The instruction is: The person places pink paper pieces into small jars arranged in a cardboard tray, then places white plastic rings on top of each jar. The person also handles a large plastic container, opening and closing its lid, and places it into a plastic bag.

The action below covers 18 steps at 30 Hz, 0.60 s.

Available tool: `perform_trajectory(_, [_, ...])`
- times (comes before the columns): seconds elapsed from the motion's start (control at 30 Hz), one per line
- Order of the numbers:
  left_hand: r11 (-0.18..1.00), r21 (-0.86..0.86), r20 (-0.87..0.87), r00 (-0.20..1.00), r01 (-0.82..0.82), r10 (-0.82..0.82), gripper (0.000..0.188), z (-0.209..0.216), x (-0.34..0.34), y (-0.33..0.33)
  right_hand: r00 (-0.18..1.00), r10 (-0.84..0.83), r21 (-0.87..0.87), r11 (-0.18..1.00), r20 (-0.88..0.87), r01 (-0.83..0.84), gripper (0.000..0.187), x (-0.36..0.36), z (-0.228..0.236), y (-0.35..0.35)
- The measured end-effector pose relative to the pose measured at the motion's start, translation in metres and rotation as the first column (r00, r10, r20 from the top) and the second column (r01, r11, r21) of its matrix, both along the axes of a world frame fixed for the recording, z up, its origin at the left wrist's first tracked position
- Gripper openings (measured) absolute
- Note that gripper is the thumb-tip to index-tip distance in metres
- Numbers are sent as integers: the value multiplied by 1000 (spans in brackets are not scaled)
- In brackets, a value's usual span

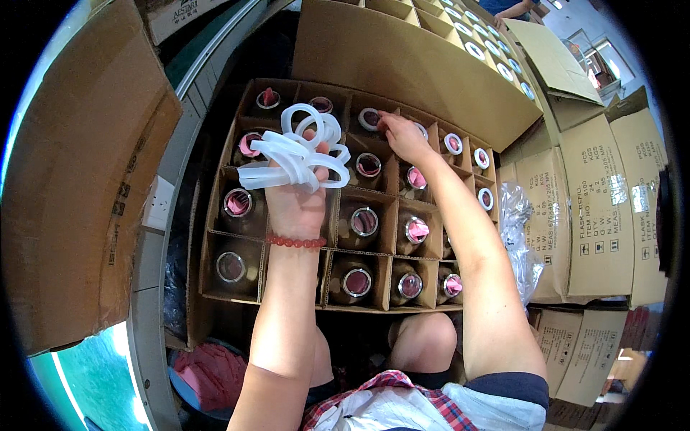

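Note:
My left hand (pixel 300 208), palm up with a red bead bracelet at its wrist, grips a bunch of translucent white plastic rings (pixel 295 159) above the box. Under it, glass flask liners (pixel 364 221) with round silvery mouths stand upright between cardboard dividers (pixel 390 284). Pink material (pixel 417 230) shows in several mouths. Farther back, my right hand (pixel 407 136) has its fingertips closed at the edge of a white ring (pixel 369 119) on a flask mouth. White rings (pixel 453 144) also sit on several flasks at the right side. My left hand hides some cells.
Behind stands a taller carton (pixel 417 68) of ringed flasks. A large cardboard flap (pixel 86 179) rises at left. Cartons (pixel 586 208) and clear plastic wrap (pixel 519 230) are at right. A blue basin (pixel 176 388) with pink material sits low left. Another person's arm (pixel 514 10) shows top right.

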State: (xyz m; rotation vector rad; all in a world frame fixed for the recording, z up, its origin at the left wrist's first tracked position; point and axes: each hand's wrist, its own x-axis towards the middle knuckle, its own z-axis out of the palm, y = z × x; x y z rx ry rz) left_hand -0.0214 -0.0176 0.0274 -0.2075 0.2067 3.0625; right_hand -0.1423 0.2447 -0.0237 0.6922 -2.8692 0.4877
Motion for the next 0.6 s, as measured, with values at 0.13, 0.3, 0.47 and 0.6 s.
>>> perform_trajectory(0.13, [999,-37,19,1000,-9,10,33,2,-1,1,996,4,3,1000,-88,-3,27,7,20,-21])
perform_trajectory(0.3, [995,-97,-3,1000,-5,4,34,-2,0,0,915,307,-716,697,262,-29,41,58,102,-96])
perform_trajectory(0.47, [937,-347,26,999,31,-23,29,-6,-1,-7,935,354,-608,736,-32,-299,32,68,125,-117])
perform_trajectory(0.6, [947,-323,104,994,-1,37,32,-1,1,-10,885,317,-698,716,342,13,34,70,130,-129])
